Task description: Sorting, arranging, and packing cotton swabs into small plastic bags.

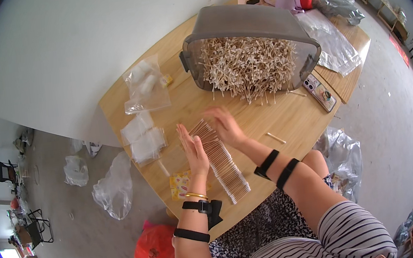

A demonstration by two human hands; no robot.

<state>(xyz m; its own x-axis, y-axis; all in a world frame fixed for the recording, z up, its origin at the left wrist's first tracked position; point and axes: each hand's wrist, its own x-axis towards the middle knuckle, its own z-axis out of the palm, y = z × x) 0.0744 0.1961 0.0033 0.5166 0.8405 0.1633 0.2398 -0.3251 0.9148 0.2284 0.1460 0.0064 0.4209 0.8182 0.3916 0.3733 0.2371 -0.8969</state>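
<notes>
A long row of cotton swabs lies side by side on the wooden table in front of me. My left hand stands on edge along the row's left side, its fingers stretched out and holding nothing. Over the far right end of the row is my right hand, fingers extended leftward and a little blurred, with nothing visible in them. Beyond both hands a grey plastic bin rests on its side, its mouth toward me. A heap of loose cotton swabs fills it and spills onto the table.
Small clear bags and a larger clear bag lie on the left. A yellow printed packet is beside my left wrist. One stray swab and a phone lie to the right. A red bag is below the table.
</notes>
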